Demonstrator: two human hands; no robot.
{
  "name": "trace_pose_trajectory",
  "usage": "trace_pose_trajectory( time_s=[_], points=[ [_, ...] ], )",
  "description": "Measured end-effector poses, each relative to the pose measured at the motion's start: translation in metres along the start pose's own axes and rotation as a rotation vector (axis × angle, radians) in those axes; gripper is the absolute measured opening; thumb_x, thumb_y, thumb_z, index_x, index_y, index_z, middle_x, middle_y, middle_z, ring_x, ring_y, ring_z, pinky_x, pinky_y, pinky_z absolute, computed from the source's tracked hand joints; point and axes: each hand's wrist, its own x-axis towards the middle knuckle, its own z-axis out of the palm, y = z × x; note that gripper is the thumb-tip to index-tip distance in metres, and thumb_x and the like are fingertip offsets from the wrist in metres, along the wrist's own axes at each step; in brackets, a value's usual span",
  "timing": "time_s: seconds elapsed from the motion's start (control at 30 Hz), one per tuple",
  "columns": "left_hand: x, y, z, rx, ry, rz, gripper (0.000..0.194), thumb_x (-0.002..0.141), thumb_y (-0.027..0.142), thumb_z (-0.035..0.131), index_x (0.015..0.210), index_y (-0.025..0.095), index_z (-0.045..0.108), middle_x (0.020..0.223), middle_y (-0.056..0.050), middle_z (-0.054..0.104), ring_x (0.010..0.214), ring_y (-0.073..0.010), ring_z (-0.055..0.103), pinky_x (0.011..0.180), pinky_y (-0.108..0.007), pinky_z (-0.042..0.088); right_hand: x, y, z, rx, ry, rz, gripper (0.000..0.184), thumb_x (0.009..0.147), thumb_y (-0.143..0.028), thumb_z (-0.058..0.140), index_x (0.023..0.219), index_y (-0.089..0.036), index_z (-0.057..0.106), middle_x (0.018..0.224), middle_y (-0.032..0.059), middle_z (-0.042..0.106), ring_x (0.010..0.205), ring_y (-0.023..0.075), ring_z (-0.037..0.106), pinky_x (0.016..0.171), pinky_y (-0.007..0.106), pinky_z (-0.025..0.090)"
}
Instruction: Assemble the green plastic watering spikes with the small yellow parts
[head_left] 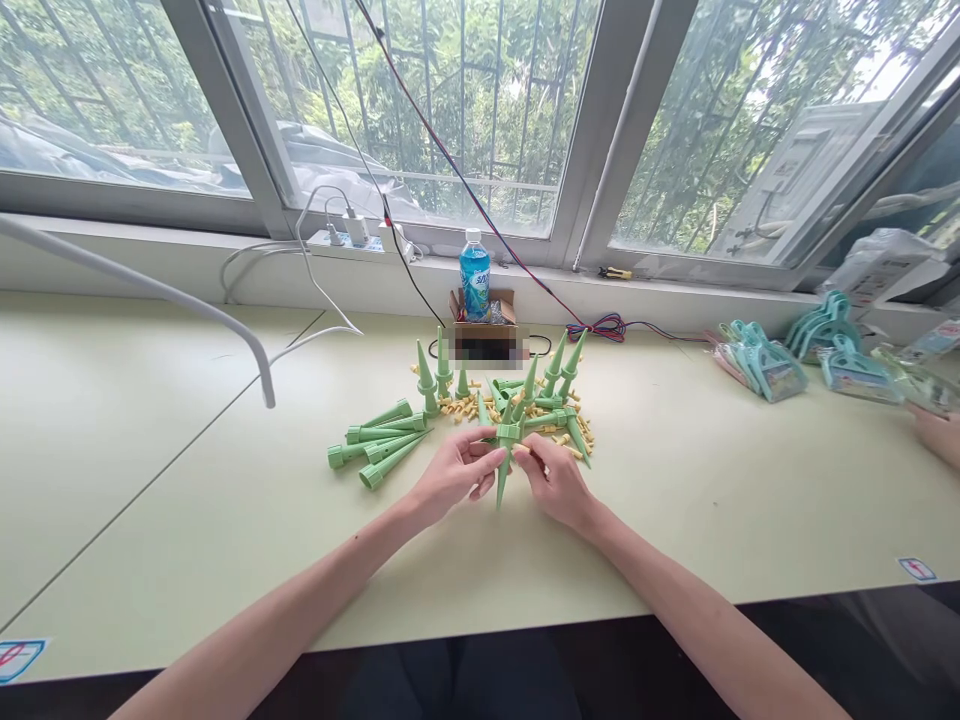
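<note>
My left hand [452, 470] is closed around a green plastic watering spike [502, 484], its narrow point down and its ridged collar up. Pinched in my right hand [556, 482] is a small yellow peg [522, 449], held against or very close to the spike's side; whether it has gone in, I cannot tell. Just beyond my hands lies a scattered heap of small yellow pegs [456, 408]. Several assembled green spikes [426, 378] stand upright around that heap. To the left, several loose green cones [390, 462] lie on their sides.
A small cardboard box [486, 330] holding a blue-liquid bottle [474, 275] stands behind the heap. Coiled cable [606, 327] lies at the back. Bagged turquoise items [765, 365] sit at the right, near another person's hand [937, 435]. A white cable [187, 280] hangs at left.
</note>
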Motion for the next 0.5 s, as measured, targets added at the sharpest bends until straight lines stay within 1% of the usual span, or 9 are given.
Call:
trace_pose_trajectory(
  time_s=[0.13,0.23,0.37,0.43,0.5],
  points=[
    [0.0027,-0.0044,-0.0047,-0.017,-0.031,-0.031,0.05,0.079,0.049,0.076,0.109,0.014,0.056,0.074,-0.004,0.069,0.04,-0.0035,0.04,0.039,-0.019,0.027,0.0005,0.0044,-0.0006,-0.094,-0.002,-0.073,0.034,0.103,-0.035,0.039,0.074,-0.02,0.048,0.062,-0.003,0.043,0.053,0.012,0.036,0.054,0.025,0.029],
    [0.0032,-0.0052,-0.0062,-0.008,-0.03,-0.033,0.05,0.08,0.05,0.075,0.109,0.014,0.054,0.075,-0.006,0.07,0.04,-0.0037,0.04,0.039,-0.019,0.027,0.0012,0.0054,0.0,-0.108,0.006,-0.064,0.035,0.103,-0.036,0.039,0.073,-0.021,0.045,0.062,-0.0031,0.041,0.054,0.0123,0.036,0.054,0.025,0.029],
    [0.001,-0.001,-0.005,0.068,-0.038,0.012,0.049,0.082,0.049,0.074,0.112,0.015,0.056,0.072,-0.002,0.066,0.041,-0.0043,0.041,0.04,-0.019,0.029,0.0013,0.0016,0.0,-0.037,0.006,-0.012,0.036,0.102,-0.039,0.041,0.07,-0.021,0.04,0.06,-0.004,0.039,0.053,0.0119,0.034,0.052,0.025,0.028],
    [-0.0002,0.0002,-0.004,0.109,-0.03,0.035,0.047,0.082,0.049,0.072,0.112,0.016,0.056,0.066,0.002,0.061,0.039,-0.0044,0.041,0.039,-0.019,0.028,0.001,-0.0007,0.0,0.024,-0.003,0.027,0.037,0.101,-0.041,0.043,0.07,-0.021,0.04,0.06,-0.004,0.039,0.052,0.0115,0.033,0.051,0.025,0.028],
    [-0.0008,-0.0007,-0.0032,0.141,-0.012,0.066,0.046,0.083,0.049,0.071,0.112,0.016,0.056,0.06,0.006,0.054,0.038,-0.0049,0.041,0.038,-0.018,0.029,0.0007,-0.0025,0.0005,0.14,-0.022,0.101,0.037,0.1,-0.044,0.046,0.07,-0.021,0.042,0.059,-0.0043,0.04,0.051,0.011,0.034,0.048,0.025,0.028]
  ],
)
